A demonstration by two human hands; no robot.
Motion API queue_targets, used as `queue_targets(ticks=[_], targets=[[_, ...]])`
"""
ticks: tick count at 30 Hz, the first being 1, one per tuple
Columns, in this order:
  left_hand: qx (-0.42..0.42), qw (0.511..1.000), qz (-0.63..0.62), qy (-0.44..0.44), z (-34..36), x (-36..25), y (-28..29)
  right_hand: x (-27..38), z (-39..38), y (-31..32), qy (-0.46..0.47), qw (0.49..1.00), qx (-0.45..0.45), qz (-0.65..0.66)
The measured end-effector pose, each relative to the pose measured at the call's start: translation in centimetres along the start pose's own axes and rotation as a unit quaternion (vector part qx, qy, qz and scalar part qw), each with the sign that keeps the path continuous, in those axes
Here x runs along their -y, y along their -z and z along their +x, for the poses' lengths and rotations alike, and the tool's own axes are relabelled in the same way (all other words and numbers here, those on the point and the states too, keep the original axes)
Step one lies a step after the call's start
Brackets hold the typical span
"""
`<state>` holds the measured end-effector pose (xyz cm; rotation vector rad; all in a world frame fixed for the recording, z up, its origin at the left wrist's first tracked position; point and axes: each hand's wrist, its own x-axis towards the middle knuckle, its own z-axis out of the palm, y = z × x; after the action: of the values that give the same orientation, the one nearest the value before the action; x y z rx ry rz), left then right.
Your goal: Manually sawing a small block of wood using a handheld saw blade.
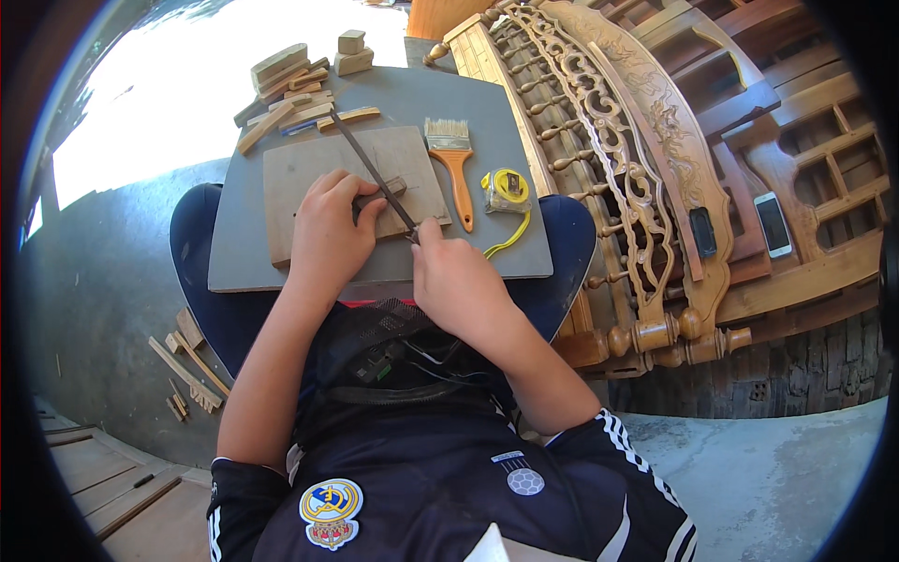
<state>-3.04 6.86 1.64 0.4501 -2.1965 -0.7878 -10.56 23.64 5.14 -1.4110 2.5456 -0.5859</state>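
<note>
My left hand (332, 225) is closed on a small dark wood piece (390, 185), pressing it on a square wooden board (295, 169) that lies on a grey tabletop (243, 253). My right hand (454, 276) is closed on the near end of a long, thin dark file (356, 145), which lies slanted across the small piece, its far end toward the pile of wood offcuts (281, 122). Just right of the board lie a paintbrush (454, 178) with an orange handle and a yellow tape measure (506, 192) with a yellow strap.
Carved wooden furniture panels (674, 178) fill the right side, with a white phone (773, 225) and a dark device (702, 231) on them. More wood sticks (187, 365) lie on the floor at left. A panelled wooden piece (112, 478) is at lower left.
</note>
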Motion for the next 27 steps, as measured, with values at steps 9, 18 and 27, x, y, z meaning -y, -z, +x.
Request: queue_targets(ticks=[9, 18, 27], targets=[[0.001, 1.0, 0.002, -0.011, 0.3, -0.3, 0.6, -0.9, -9.7, 2.6, -0.06, 0.997, 0.04, 0.03], [0.024, 0.999, -0.01, -0.023, 0.7, -0.2, 0.6, 0.4, 0.1, 0.7, -0.022, 0.999, 0.025, -0.013], [-0.006, 0.999, 0.022, -0.023, 0.1, -0.2, 0.2, -0.4, -4.8, 1.5, -0.03, 0.999, 0.029, 0.021]])
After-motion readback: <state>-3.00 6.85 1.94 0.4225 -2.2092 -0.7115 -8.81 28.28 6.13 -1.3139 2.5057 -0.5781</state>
